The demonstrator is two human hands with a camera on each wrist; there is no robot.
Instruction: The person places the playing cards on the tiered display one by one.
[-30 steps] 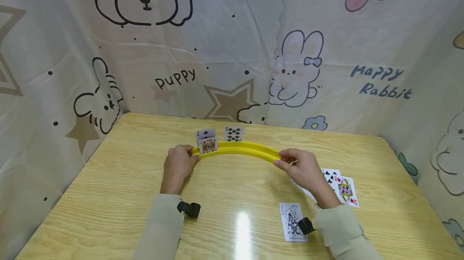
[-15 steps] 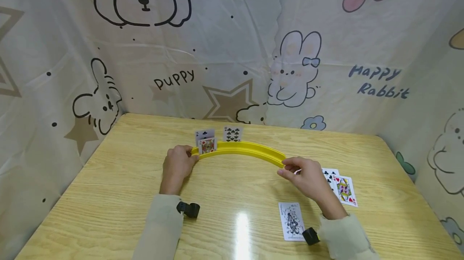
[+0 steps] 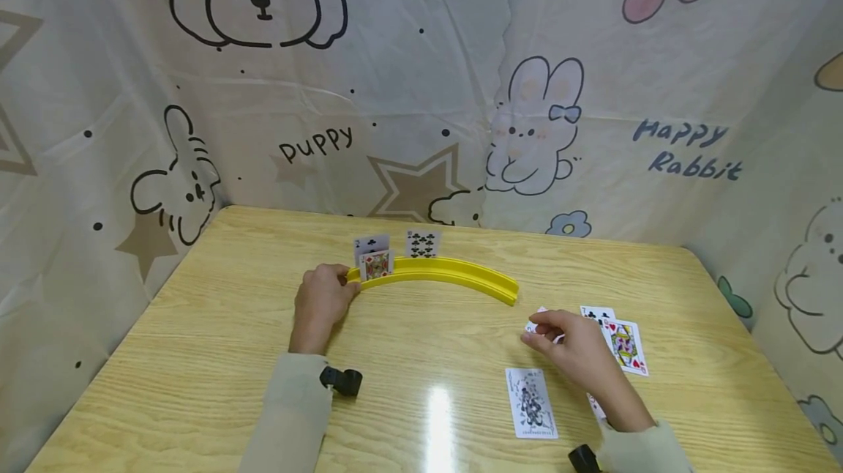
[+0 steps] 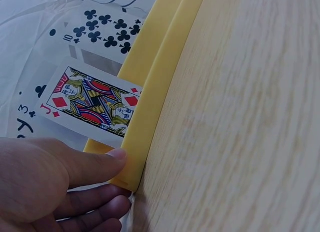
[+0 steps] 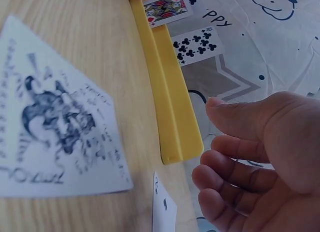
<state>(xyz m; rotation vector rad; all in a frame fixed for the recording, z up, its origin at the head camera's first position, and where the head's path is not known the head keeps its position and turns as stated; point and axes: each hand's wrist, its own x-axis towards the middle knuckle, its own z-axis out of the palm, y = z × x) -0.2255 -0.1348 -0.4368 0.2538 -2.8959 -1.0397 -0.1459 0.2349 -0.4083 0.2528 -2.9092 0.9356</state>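
Now the left hand [image 3: 325, 301] pinches the yellow rack [image 3: 454, 273]; the right hand [image 3: 579, 348] (loose, gripping nothing) hovers near the joker [image 3: 531, 403]

Gap between rack [image 3: 454, 272] and joker [image 3: 531, 403]

sleeves [image 3: 290, 407]: pale beige, long | wrist cameras [image 3: 342, 381]: black, boxy | fingers [image 4: 92, 201]: bare

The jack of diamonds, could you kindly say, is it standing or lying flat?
Standing: the jack rises from the rack, whose front wall hides its lower edge.
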